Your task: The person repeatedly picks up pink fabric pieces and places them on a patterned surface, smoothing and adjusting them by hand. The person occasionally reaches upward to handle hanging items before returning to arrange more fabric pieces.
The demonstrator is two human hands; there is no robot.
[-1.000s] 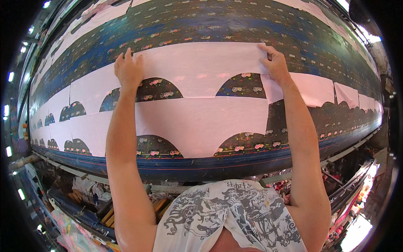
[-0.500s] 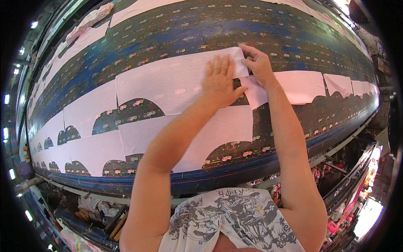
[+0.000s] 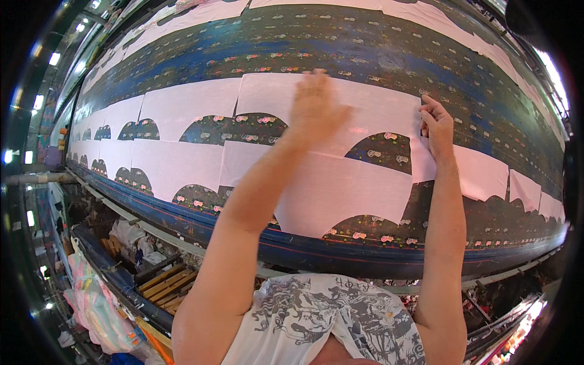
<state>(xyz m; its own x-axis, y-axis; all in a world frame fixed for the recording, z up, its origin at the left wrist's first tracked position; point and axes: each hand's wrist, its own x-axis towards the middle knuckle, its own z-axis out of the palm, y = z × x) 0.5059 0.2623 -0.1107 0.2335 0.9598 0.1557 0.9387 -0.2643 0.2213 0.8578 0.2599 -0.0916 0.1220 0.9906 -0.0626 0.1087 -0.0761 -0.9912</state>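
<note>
Left hand, blurred, lies flat and open on a pale pink fabric piece on the long dark printing table; right hand pinches its upper right corner. Placed pieces line both sides; smoothing appears unfinished.

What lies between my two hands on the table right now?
In the head view, only the pale pink fabric piece spans between the left hand and the right hand; below that stretch, its curved cutout shows the dark printed table.

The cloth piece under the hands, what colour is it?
Pale pink cloth piece, plain, seen in the head view.
</note>
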